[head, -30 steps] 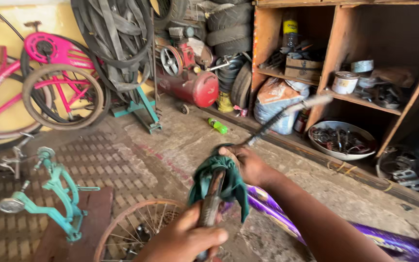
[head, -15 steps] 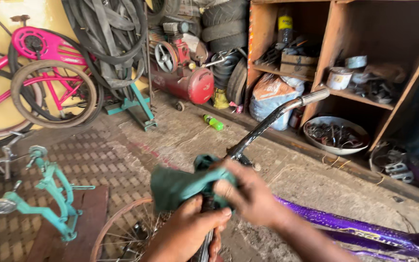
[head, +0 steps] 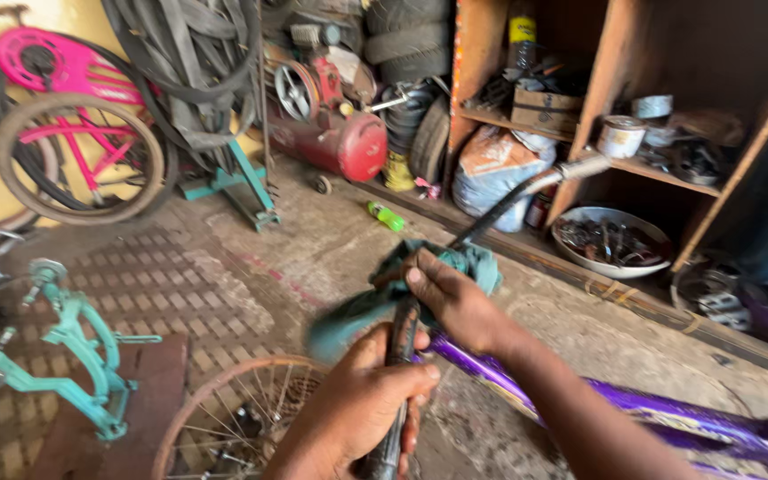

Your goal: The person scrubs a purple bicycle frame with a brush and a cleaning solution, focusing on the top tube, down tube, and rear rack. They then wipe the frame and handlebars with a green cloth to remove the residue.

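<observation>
**Handlebar wipe: cloth now bunched at the bar's centre**

Nearest: left hand (head: 362, 409) wraps the near handlebar grip (head: 396, 391), fingers closed around it. Just beyond, right hand (head: 455, 298) presses a teal cloth (head: 375, 302) onto the handlebar (head: 500, 204), fingers curled over the fabric, thumb on top.

Change over the last second: the cloth hung loose over the near grip, held mostly from the right; half a second ago both hands clustered on it. Now the hands are apart, the left low on the grip and the right higher, near the stem. Judgement: wiping is working up along the bar, the left hand steadying.

Handlebar: dark, curved tube, dull surface; its far end (head: 584, 166) is pale grey and bare, pointing toward the shelves. The purple frame (head: 633, 409) runs off lower right.

Further: spoked wheel (head: 224, 418) on the ground, teal stand (head: 73, 347) left, red compressor tank (head: 340, 142), pink bicycle (head: 64, 116) against the wall, wooden shelves (head: 597, 98) with a bowl of parts (head: 611, 242).
</observation>
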